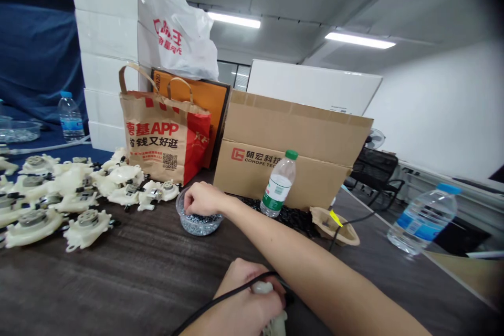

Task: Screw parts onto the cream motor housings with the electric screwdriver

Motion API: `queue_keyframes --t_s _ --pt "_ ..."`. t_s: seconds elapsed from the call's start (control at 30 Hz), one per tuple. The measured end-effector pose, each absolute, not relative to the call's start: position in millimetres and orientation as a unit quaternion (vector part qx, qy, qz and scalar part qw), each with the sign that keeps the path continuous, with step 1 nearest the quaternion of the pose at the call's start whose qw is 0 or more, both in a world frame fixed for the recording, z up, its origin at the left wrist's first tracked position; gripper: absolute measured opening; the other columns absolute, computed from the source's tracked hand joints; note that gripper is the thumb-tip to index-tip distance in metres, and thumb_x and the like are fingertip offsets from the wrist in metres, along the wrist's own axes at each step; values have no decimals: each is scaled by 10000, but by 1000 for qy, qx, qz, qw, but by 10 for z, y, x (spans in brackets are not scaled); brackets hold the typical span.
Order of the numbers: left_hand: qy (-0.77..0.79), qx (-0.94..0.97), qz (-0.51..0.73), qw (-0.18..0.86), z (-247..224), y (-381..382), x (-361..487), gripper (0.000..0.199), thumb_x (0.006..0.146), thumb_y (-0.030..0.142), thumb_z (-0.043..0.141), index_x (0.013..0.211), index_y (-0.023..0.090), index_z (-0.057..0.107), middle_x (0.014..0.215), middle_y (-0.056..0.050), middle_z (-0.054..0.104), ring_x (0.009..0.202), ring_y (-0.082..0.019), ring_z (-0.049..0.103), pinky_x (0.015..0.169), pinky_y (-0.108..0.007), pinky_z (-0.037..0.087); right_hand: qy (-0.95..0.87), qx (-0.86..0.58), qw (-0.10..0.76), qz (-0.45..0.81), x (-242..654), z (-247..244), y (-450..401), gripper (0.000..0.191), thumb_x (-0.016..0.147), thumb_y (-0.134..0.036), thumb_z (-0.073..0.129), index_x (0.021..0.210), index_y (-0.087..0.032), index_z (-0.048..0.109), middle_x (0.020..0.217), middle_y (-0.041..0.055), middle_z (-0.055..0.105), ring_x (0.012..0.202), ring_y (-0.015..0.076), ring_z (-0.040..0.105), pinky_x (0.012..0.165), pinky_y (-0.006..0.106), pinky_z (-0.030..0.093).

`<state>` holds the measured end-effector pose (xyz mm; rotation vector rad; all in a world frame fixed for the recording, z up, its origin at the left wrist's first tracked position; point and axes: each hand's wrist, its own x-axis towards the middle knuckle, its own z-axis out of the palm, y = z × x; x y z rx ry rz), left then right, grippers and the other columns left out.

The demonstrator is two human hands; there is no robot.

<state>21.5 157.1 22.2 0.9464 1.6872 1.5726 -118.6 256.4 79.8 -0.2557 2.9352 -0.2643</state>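
Note:
My right hand [205, 200] reaches into a round clear plastic bowl [200, 228] of small shiny metal pieces, which look like screws. Its fingers are curled together and dip among the pieces; whether any are pinched is hidden. Below my right forearm, near the bottom of the view, my left hand [252, 299] is closed around a cream plastic part [275, 325], mostly covered by the fingers. A black cable [226, 296] runs across the back of the left hand.
Many cream plastic assemblies with round metal motors [87, 220] lie at the left. Behind stand a paper bag [157, 136], a cardboard box [291, 131] and a green-capped bottle [279, 189]. On the right are a pulp tray [342, 231] and a large water bottle [425, 218].

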Motion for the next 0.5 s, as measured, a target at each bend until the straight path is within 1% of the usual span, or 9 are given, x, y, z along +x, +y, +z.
queue_keyframes --t_s 0.07,0.2,0.33,0.4,0.47,0.5 --pt "644 355 598 318 213 1579 219 225 747 230 605 831 176 807 946 -50 759 974 -269 635 863 -312 492 989 -74 77 -101 -1165 800 2551 221 1010 -331 692 1105 -132 691 1104 63 693 1010 207 683 912 399 583" --pt "647 352 603 305 205 1588 228 197 755 210 608 805 199 798 987 -51 758 1034 -279 628 901 -317 483 989 -53 36 -131 -1107 836 2571 219 1020 -333 680 1091 -127 689 1075 57 697 966 193 689 885 381 591" --pt "646 358 609 289 189 1578 244 150 762 213 652 782 197 800 1054 -80 748 1158 -295 588 984 -318 457 984 -36 -59 -166 -983 1007 2618 207 1025 -331 672 1025 -125 693 1020 46 702 930 178 689 878 369 586" --pt "653 341 609 294 172 1575 249 154 762 221 670 823 176 803 1084 -95 738 1103 -285 622 954 -322 475 975 -29 -119 -187 -813 1168 2638 187 1021 -303 671 964 -126 693 938 30 705 860 160 685 846 345 581" --pt "662 313 611 302 155 1577 248 175 755 236 689 868 161 800 1101 -99 735 1021 -266 657 904 -318 495 960 -23 -183 -212 -504 1346 2661 100 987 -195 662 924 -126 697 868 18 709 797 148 677 778 302 562" --pt "667 301 612 302 148 1579 248 195 755 247 695 896 161 800 1116 -96 734 1006 -260 661 894 -318 497 951 -22 -212 -224 -289 1423 2676 95 958 -133 635 891 -142 702 840 13 716 771 140 673 740 270 539"
